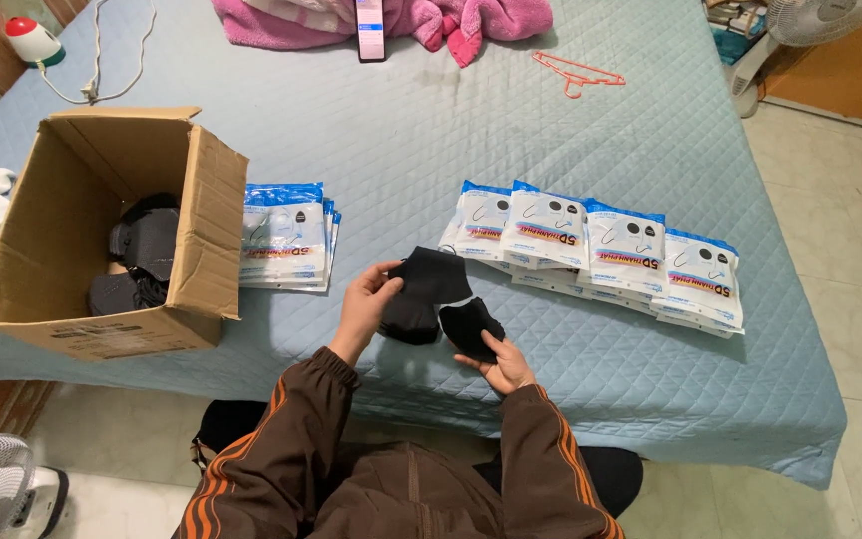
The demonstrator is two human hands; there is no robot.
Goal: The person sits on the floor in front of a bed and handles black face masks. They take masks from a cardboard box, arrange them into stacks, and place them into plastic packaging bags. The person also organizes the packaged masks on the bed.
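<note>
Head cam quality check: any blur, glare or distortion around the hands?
Head view: even soft light, no harsh shadows; left hand and right hand sharp, black fabric masks lose fold detail in the dark; mild glare on white plastic packets; wide-angle bending at the blue quilted bed edges.

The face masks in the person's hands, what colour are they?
Black face masks, held by the left hand and right hand; head view.

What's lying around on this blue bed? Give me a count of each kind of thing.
Cardboard box: 1
Heaps of white-and-blue packets: 2, a stack by the box and a row on the right
Phone: 1
Orange hanger: 1
Pink cloth heap: 1
Total: 6

The left hand and right hand each hold black masks; their number is unclear.
</note>
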